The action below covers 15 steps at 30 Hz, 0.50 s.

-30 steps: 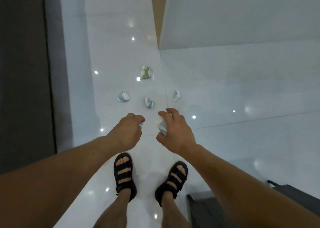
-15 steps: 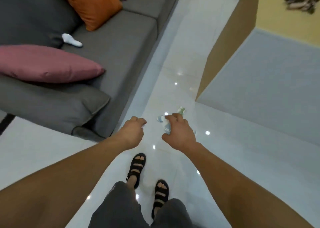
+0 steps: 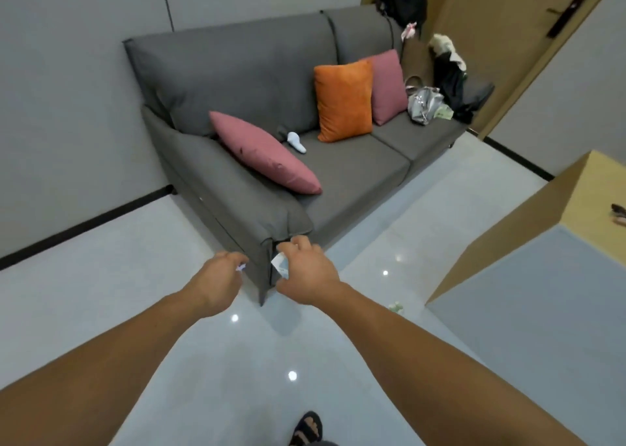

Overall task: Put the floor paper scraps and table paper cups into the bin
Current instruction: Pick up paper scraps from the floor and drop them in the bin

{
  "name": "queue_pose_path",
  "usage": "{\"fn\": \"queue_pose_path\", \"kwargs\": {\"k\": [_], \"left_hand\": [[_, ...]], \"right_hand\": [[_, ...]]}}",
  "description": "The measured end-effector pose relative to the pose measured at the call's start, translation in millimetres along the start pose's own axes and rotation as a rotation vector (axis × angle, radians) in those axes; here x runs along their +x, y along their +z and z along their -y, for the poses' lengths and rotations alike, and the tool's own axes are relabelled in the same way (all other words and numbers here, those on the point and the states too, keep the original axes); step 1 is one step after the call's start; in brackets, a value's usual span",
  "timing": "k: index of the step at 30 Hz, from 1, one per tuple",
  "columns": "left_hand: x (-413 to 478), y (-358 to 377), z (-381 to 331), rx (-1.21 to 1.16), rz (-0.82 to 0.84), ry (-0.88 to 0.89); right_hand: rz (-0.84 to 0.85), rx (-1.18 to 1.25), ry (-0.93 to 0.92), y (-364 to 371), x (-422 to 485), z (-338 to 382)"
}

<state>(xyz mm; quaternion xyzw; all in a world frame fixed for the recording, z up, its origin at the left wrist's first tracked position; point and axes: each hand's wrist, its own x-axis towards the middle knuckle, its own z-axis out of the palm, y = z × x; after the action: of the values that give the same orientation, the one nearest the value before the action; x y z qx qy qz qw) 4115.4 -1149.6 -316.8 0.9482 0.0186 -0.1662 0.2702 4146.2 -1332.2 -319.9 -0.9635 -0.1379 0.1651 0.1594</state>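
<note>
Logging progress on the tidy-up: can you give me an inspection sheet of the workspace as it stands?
Surface: glossy pale floor with lamp reflections.
Job's things: one crumpled scrap lies on the floor beside the wooden cabinet; no bin or paper cups in view.
Clutter: a white object and bags lie on the grey sofa.
Grippers: left hand pinches a small white scrap; right hand grips a paper piece.
Cables: nothing seen.
Surroundings: grey wall behind the sofa, wooden door at far right.
</note>
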Motion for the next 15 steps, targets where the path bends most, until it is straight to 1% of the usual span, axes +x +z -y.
{"fn": "queue_pose_path", "kwargs": {"k": [4, 8, 11, 15], "left_hand": [[-57.3, -59.4, 96.2, -0.076, -0.121, -0.125], [-128.2, -106.6, 198.7, -0.073, -0.217, -0.222], [-176.7, -135.0, 261.7, -0.089, -0.272, -0.310], [-228.7, -168.6, 333.4, -0.126, -0.344, -0.421]], "right_hand": [[0.020, -0.046, -0.147, 16.2, 7.9, 116.2], [0.080, -0.093, -0.276, 49.3, 5.1, 234.6], [0.067, -0.111, -0.371, 71.0, 2.1, 315.3], [0.111, -0.146, -0.482, 99.8, -1.3, 405.6]]}}
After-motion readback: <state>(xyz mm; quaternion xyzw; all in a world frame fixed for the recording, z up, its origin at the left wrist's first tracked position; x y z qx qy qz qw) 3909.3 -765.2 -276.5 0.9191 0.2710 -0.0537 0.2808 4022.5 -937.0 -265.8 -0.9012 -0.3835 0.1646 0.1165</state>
